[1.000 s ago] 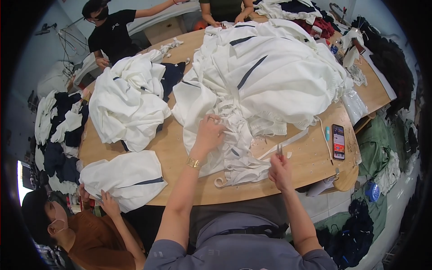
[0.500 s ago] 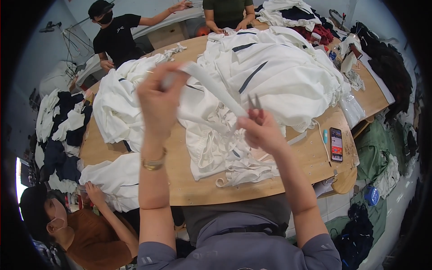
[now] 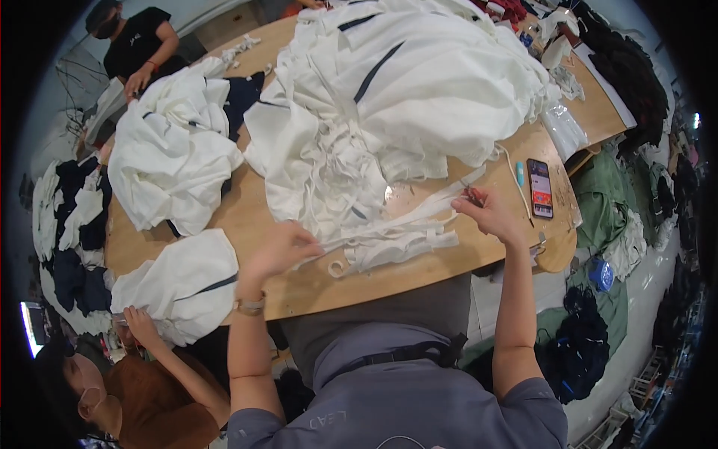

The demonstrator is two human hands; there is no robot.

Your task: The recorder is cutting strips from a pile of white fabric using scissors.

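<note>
A long white fabric strip [image 3: 419, 212] stretches low over the table between my two hands. My left hand [image 3: 283, 248] is closed, its fingertips pinching the strip's left end near the table's front edge. In my right hand [image 3: 490, 215] is a pair of small thread snips [image 3: 473, 196] with red on the handle; their pointed tips face away from me beside the strip's right end. Whether the right fingers also grip the strip cannot be made out. Just in front of me lies a small pile of loose white strips [image 3: 400, 251], next to crumpled white garments [image 3: 336, 179].
A large heap of white cloth [image 3: 456, 82] with dark stripes fills the far table [image 3: 299, 295]. To the right lie a phone [image 3: 540, 188], a white cord [image 3: 516, 179] and a clear plastic bag [image 3: 565, 127]. A co-worker's hand [image 3: 140, 327] holds white cloth [image 3: 183, 280] at left.
Both hands have come down from above the table, the right moving rightward. The strip, raised and looped before, now lies stretched low between them. The view has tilted downward.
</note>
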